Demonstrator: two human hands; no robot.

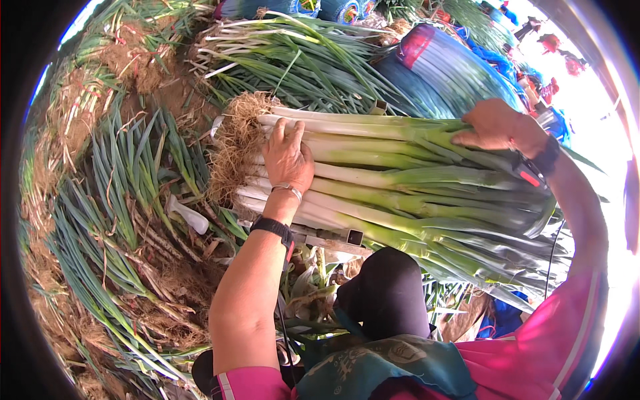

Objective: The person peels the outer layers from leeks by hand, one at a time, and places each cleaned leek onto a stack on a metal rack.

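A wide layer of long green onions (360, 177) lies across a metal frame (333, 240) in front of me. Their white stems and tangled roots (243, 143) are on the left, and the green leaves spread to the right. My left hand (290, 160) rests on the white stems near the roots, its fingers stretched out and a little apart. At the far right edge of the layer, my right hand (497, 125) has its thumb and fingers closed on green leaves. Its inner fingers are partly hidden.
Loose green onions (127, 153) cover the soil at left, near a white object (189, 215). Another pile (293, 60) lies beyond the frame. Wrapped bundles (460, 67) stand at the back right. My dark-clad knee (387, 293) is close below the frame.
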